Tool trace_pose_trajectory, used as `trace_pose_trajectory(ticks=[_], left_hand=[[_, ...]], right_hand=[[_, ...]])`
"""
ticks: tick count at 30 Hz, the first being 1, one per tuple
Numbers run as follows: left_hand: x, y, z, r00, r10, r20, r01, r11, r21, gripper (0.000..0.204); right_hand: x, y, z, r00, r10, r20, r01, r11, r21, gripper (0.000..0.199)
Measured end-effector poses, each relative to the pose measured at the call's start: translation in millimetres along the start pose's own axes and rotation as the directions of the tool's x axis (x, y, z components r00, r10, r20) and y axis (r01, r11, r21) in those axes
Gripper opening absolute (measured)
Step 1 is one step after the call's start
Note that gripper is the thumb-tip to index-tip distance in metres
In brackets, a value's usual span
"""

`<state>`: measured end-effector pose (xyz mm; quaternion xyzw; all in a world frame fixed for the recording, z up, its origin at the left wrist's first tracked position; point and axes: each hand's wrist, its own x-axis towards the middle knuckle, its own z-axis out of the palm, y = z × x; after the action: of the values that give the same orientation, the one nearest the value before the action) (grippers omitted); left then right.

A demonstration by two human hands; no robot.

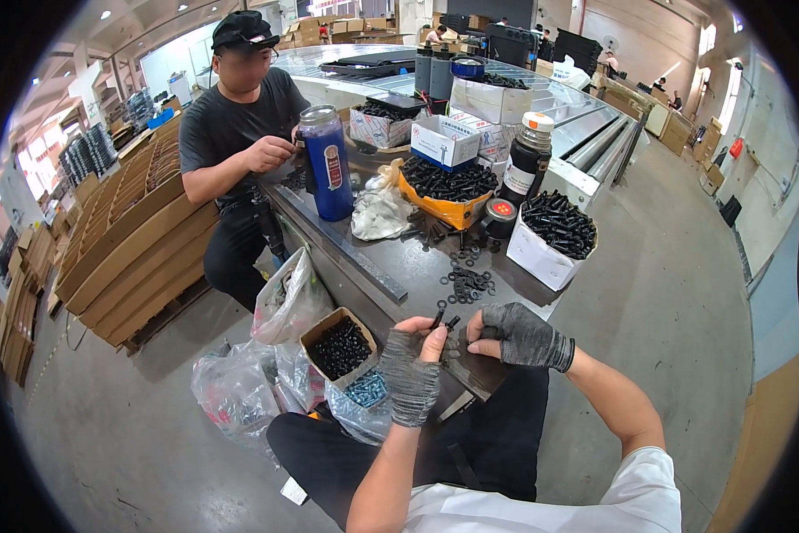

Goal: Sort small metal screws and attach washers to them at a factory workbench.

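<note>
Both my hands wear grey fingerless gloves and meet over the near end of the worktable. My left hand (415, 369) pinches a small black bolt-like piece (439, 317) upright between thumb and fingers; a second dark piece pokes out beside it. Close by on the right, my right hand (517, 338) has its fingers curled together, and what they hold, if anything, is hidden. Loose black rings (467, 284) lie scattered on the table just beyond my hands. Past them stand a white box (542, 261) of black cylindrical parts and a yellow-orange box (457, 213) with similar parts.
A blue bottle (330, 169), a white cloth (383, 211) and a dark jar (526, 164) stand or lie farther up the table. Low to my left are a carton of small black parts (339, 348) and plastic bags (235, 391). A co-worker (239, 133) sits across at the left.
</note>
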<state>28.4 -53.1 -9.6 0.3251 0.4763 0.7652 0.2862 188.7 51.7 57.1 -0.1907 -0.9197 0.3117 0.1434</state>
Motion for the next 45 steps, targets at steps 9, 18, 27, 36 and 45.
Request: trace_pose_trajectory(ticks=[9,18,27,36,45], left_hand=[[-5,15,2,0.985,-0.100,0.138,0.101,0.995,0.006,0.018],[-5,14,3,0.971,-0.173,0.164,0.180,0.983,-0.031,0.018],[-6,15,5,0.981,-0.125,0.151,0.124,0.992,0.017,0.016],[-6,10,3,0.990,-0.097,0.100,0.096,0.995,0.015,0.016],[-5,12,4,0.988,-0.101,0.115,0.103,0.994,-0.017,0.016]], right_hand=[[22,-10,-14,0.942,0.327,-0.077,-0.207,0.746,0.634,0.026],[24,-5,-7,0.922,0.385,-0.045,-0.208,0.590,0.780,0.024],[29,-14,-16,0.966,0.258,-0.007,-0.210,0.800,0.562,0.027],[31,-13,-6,0.979,0.181,-0.098,-0.130,0.914,0.384,0.025],[30,-18,-6,0.983,0.149,-0.111,-0.102,0.933,0.346,0.020]])
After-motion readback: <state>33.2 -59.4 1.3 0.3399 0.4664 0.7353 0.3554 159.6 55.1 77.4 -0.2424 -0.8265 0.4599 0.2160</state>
